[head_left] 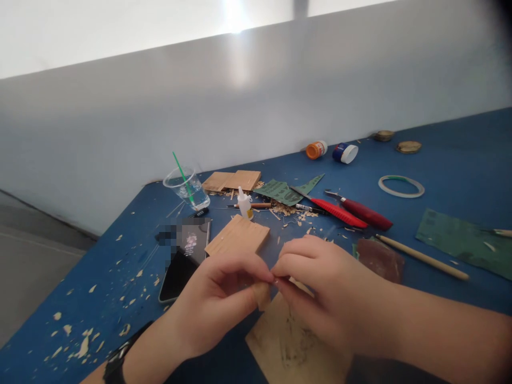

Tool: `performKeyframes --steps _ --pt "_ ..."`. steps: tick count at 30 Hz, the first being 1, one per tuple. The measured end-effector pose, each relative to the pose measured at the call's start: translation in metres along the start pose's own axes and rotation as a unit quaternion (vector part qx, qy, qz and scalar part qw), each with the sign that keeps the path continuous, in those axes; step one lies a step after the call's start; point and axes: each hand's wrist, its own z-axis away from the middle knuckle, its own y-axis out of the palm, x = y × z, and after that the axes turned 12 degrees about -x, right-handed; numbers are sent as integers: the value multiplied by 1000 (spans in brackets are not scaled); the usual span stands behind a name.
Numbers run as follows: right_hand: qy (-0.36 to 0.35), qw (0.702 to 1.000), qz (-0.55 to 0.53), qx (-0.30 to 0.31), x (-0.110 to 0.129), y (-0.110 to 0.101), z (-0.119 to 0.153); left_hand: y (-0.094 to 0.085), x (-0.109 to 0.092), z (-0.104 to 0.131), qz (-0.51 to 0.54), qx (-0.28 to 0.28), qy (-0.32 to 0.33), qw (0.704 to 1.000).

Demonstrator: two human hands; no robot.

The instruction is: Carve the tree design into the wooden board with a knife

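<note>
My left hand [224, 298] and my right hand [328, 293] meet fingertip to fingertip, both closed in a pinch. Whatever lies between the fingertips is too small and covered to make out. A tan patch, perhaps a wrap, shows at the tip of my left thumb. Below the hands lies a tan sheet [296, 336] with dark smudges, partly covered by my right hand. Just beyond my left hand is a light wooden block [239, 236]. A small white glue bottle [244, 204] stands behind that block. Beside my right hand lies a reddish-brown sheet [380, 258].
Left of the hands is a phone [194, 240]; behind it, a plastic cup [192, 189] tilts with a green straw. A red-handled knife [340, 212], hooked knife [368, 210], wooden stick [424, 257] and green sandpaper [464, 240] lie right. Wood shavings [84, 344] litter the blue table.
</note>
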Motion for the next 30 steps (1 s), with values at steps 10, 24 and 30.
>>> performKeyframes --steps 10,24,30 --pt "20 999 -42 8 4 -3 -2 -2 3 1 5 -12 32 999" --pt "45 997 -61 -4 5 -1 3 -1 1 2 -30 -19 27 999" --pt "14 996 -64 -63 7 4 3 4 9 1 136 9 -165 977"
